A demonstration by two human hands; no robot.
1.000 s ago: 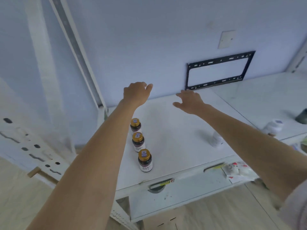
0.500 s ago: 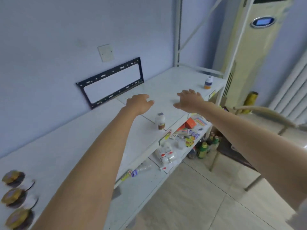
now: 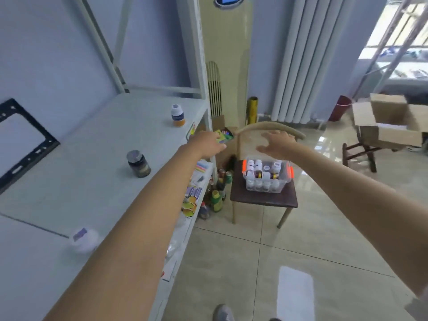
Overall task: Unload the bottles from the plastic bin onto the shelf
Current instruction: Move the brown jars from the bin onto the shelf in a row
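Observation:
A clear plastic bin [image 3: 282, 184] with orange latches sits on a brown chair seat [image 3: 264, 200], filled with several white and dark bottles. On the white shelf [image 3: 76, 181] to the left stand a dark bottle [image 3: 138, 163], a white and orange bottle [image 3: 177, 115] and a blurred white bottle [image 3: 83, 240]. My left hand [image 3: 207, 144] reaches out past the shelf edge, holding nothing. My right hand [image 3: 276, 144] hovers above the bin with fingers spread, empty.
Several bottles and cans [image 3: 218, 188] crowd the floor beside the chair. Packets lie on the lower shelf [image 3: 194, 200]. A tall air conditioner [image 3: 224, 66] and radiator [image 3: 308, 59] stand behind. A cardboard box [image 3: 389, 121] rests on a stool at right.
The view has swung right from the shelf's left end toward the chair and bin. Both empty hands moved with it and now reach toward the bin.

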